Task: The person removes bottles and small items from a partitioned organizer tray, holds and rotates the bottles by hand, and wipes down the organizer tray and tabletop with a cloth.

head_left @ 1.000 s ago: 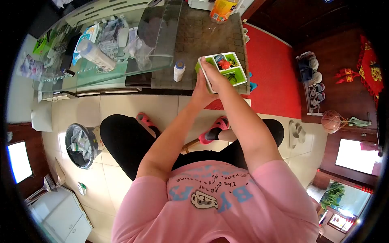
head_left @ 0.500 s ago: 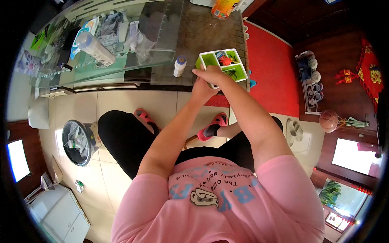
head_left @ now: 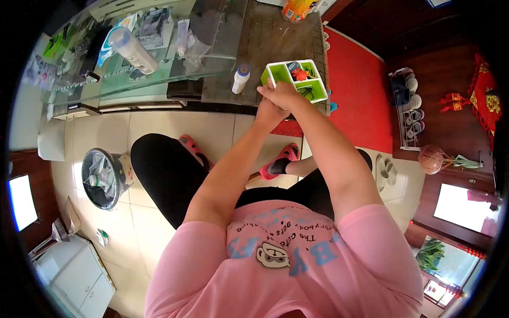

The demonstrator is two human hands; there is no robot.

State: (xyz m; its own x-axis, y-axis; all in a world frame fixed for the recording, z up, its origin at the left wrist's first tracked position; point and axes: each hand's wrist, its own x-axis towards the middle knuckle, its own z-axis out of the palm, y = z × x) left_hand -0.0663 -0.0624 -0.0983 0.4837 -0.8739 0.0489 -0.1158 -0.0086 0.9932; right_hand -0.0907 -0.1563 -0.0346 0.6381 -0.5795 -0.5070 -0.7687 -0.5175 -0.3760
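Note:
My right hand (head_left: 282,95) and my left hand (head_left: 271,111) are pressed together at the table's near edge, with the right lying partly over the left. Their fingers are bent inward, and anything between them is hidden. Just beyond them stands a white divided organizer box (head_left: 316,99) with green compartments. A small red item (head_left: 300,74) and some dark and green pieces lie inside it. The hands cover the box's near left corner; I cannot tell whether they touch it. Left of the hands, a small white bottle with a blue cap (head_left: 240,80) stands on the table.
A glass shelf (head_left: 175,79) at left carries a tall white bottle (head_left: 132,50) and plastic packets. An orange container (head_left: 295,9) stands at the table's far end. On the floor are a lined trash bin (head_left: 102,179) at left and a red carpet (head_left: 360,90) at right.
The view has shifted slightly, so the box and bottles appear a little further right. My hands stay together by the box, with the left drawn closer under the right.

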